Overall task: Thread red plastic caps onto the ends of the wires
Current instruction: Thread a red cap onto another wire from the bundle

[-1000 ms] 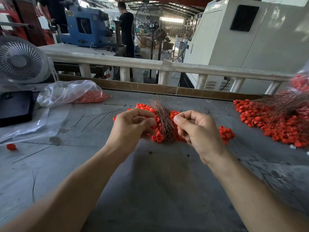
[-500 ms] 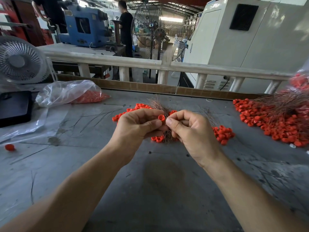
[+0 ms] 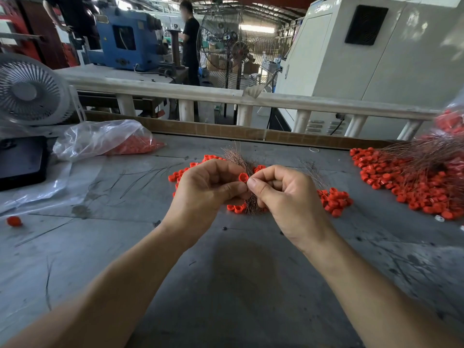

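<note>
Since the earlier frame, both hands had risen off the loose caps [image 3: 335,200]. Left hand [image 3: 206,189] pinched one red cap [image 3: 243,177] — right hand [image 3: 281,194], fingers curled, presumably fed a wire; wire bundle [image 3: 237,159] lay behind.

No legible text, label, brand or number on any machine, bag or surface in view.

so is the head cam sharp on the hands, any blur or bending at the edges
Head view: the left hand, right hand and pinched red cap are sharp; the white railing bows from wide-angle distortion; the bag of caps at the right edge is smeared.
</note>
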Demonstrator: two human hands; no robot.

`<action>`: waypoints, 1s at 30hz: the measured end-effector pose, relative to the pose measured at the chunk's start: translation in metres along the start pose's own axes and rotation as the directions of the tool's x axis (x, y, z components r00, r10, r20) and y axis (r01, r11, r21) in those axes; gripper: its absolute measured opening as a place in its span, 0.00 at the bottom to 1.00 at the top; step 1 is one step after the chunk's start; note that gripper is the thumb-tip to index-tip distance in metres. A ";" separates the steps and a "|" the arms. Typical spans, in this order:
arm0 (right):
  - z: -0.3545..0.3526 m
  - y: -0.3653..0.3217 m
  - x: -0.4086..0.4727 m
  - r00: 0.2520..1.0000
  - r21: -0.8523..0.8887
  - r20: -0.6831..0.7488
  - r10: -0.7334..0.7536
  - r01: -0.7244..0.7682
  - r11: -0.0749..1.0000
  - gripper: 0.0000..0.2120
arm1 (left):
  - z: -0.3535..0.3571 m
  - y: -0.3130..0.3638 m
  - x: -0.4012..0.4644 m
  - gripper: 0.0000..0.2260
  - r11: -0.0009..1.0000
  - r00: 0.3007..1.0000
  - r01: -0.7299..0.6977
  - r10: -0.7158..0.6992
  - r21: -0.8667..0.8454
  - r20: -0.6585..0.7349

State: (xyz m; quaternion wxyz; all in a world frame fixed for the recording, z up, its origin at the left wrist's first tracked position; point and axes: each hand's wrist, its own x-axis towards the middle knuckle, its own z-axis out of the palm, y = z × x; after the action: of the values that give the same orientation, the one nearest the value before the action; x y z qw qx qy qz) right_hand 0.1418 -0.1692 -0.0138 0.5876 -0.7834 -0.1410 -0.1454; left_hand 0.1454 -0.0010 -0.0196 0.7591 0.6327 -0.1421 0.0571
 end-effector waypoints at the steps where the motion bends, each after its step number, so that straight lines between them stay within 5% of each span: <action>1: -0.001 0.000 0.000 1.000 -0.007 -0.006 0.001 -0.001 1.000 0.06 | 0.000 0.000 0.000 0.09 1.000 1.000 -0.001 0.001 -0.003 0.003; 30: -0.004 0.000 0.001 1.000 -0.138 0.006 -0.010 0.011 0.990 0.06 | -0.004 -0.003 0.001 0.08 0.999 0.999 0.032 -0.032 -0.006 -0.006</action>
State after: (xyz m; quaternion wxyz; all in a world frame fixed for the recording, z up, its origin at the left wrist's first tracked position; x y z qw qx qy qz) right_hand 0.1429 -0.1733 -0.0124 0.5310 -0.8217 -0.1362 -0.1558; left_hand 0.1480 0.0027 -0.0224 0.7622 0.6325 -0.1297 0.0464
